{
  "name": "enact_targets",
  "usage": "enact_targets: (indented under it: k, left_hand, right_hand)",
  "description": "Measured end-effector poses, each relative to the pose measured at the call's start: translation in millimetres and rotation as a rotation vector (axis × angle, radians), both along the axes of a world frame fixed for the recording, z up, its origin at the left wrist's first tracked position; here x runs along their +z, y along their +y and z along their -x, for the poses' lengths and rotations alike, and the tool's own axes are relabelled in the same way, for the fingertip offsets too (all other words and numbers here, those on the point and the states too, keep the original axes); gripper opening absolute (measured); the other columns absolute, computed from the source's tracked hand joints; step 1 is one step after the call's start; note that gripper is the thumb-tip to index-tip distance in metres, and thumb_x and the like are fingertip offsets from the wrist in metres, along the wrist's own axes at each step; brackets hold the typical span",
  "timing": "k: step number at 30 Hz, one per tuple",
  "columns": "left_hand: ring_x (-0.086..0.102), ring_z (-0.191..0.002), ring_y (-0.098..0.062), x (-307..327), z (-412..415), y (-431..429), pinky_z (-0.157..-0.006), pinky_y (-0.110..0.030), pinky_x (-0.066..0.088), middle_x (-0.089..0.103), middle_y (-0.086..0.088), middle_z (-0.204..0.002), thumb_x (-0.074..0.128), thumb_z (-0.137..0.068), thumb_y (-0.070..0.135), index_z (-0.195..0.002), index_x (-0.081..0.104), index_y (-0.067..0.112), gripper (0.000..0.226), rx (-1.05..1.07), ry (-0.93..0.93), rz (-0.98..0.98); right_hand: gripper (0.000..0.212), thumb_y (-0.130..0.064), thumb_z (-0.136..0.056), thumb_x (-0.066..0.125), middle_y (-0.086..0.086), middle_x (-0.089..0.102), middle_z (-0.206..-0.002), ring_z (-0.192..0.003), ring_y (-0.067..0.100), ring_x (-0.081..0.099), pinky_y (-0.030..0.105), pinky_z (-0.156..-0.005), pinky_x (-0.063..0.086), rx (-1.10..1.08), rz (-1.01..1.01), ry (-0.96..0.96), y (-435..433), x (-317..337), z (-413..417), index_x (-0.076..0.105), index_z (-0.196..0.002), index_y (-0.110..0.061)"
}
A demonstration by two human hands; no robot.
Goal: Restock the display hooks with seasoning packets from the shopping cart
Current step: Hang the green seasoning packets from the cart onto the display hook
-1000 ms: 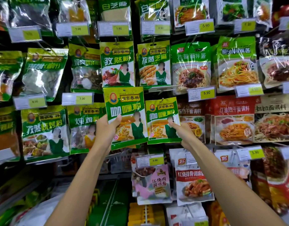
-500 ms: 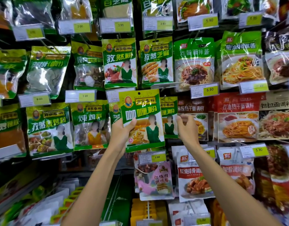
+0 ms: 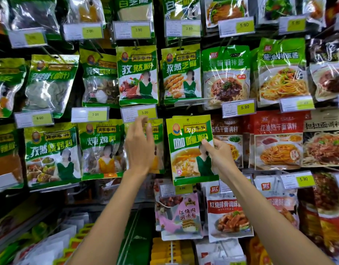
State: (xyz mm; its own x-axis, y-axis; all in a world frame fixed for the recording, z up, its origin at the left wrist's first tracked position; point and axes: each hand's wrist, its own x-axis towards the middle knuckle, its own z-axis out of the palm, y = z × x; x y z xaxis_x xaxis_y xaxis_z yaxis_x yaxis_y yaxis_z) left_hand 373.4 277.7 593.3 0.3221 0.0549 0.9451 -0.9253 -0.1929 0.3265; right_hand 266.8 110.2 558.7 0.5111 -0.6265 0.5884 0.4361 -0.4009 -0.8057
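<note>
Two bare hands are raised to the wall of hooks in the head view. The right hand [image 3: 220, 155] pinches the right edge of a green-and-yellow curry packet [image 3: 186, 150], thumb on its front beside the printed figure and fingers curled behind. The curry packet is upright in front of the display, and its top edge is about level with the row of shelf labels. Whether its hole sits on a hook cannot be told.

Just left of the curry packet, the left hand [image 3: 140, 148] holds nothing. Its fingers are straight and slightly spread, with the back of the hand toward the camera. It mostly covers a second packet [image 3: 158, 134] in the same colours, and contact between them cannot be judged.

Up and to the left of the curry packet, a price tag [image 3: 144, 112] reading 3.00 sits at the left fingertips. Farther left of the curry packet hangs a chicken packet [image 3: 100, 148]. Directly above the curry packet is a cumin packet [image 3: 181, 73]. To its right, behind the right hand, hangs a dark noodle-sauce packet [image 3: 227, 129]. Below it hangs a pink packet [image 3: 181, 215].
</note>
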Motion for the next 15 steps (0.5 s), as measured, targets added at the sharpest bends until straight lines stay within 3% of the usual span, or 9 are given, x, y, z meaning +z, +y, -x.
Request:
enact_targets:
  k: [2, 3, 6, 9, 12, 15]
  left_hand:
    - [0.059, -0.097, -0.029, 14, -19, 2, -0.074, -0.029, 0.049, 0.062, -0.016, -0.108, 0.050, -0.096, 0.013, -0.119, 0.056, 0.000, 0.026, 0.224, -0.224, -0.015]
    - [0.058, -0.106, -0.032, 19, -29, 2, -0.085, -0.035, 0.050, 0.060, -0.018, -0.116, 0.051, -0.096, 0.013, -0.123, 0.054, -0.001, 0.030, 0.302, -0.301, -0.041]
    - [0.048, -0.125, -0.034, 29, -50, -2, -0.108, -0.042, 0.036, 0.050, -0.018, -0.136, 0.050, -0.097, 0.019, -0.134, 0.046, 0.001, 0.041, 0.433, -0.402, -0.168]
    - [0.046, -0.127, -0.035, 28, -63, -8, -0.110, -0.046, 0.031, 0.048, -0.019, -0.138, 0.050, -0.097, 0.022, -0.135, 0.045, 0.001, 0.044, 0.475, -0.436, -0.246]
    - [0.047, -0.125, -0.034, 25, -69, -10, -0.111, -0.045, 0.028, 0.051, -0.018, -0.133, 0.048, -0.097, 0.026, -0.132, 0.047, 0.001, 0.042, 0.481, -0.433, -0.253]
    - [0.049, -0.123, -0.034, 24, -72, -10, -0.111, -0.046, 0.031, 0.053, -0.018, -0.130, 0.049, -0.097, 0.026, -0.130, 0.049, 0.000, 0.041, 0.454, -0.439, -0.241]
  right_hand:
    - [0.036, -0.019, -0.096, 0.054, 0.004, 0.060, -0.066, -0.071, 0.019, 0.059, 0.029, -0.071, 0.046, -0.007, -0.031, -0.021, -5, 0, -2, 0.055, -0.063, -0.006]
    - [0.035, -0.019, -0.096, 0.055, 0.004, 0.060, -0.066, -0.070, 0.018, 0.058, 0.027, -0.069, 0.046, -0.017, -0.041, -0.026, -6, 2, -3, 0.056, -0.064, -0.005]
    - [0.032, -0.018, -0.096, 0.055, 0.008, 0.058, -0.066, -0.069, 0.017, 0.057, 0.022, -0.066, 0.044, -0.046, -0.048, -0.032, -10, 9, -9, 0.057, -0.068, -0.002]
    - [0.032, -0.017, -0.096, 0.054, 0.009, 0.056, -0.064, -0.067, 0.018, 0.055, 0.020, -0.063, 0.042, -0.064, -0.079, -0.025, -13, 16, -14, 0.057, -0.068, -0.002]
    - [0.035, -0.016, -0.096, 0.055, 0.000, 0.052, -0.057, -0.056, 0.010, 0.047, 0.009, -0.045, 0.037, -0.097, -0.101, -0.013, -16, 18, -17, 0.056, -0.062, -0.008]
    - [0.034, -0.015, -0.096, 0.055, 0.001, 0.051, -0.057, -0.055, 0.013, 0.047, 0.018, -0.055, 0.040, -0.074, -0.150, -0.017, -17, 20, -18, 0.056, -0.063, -0.007]
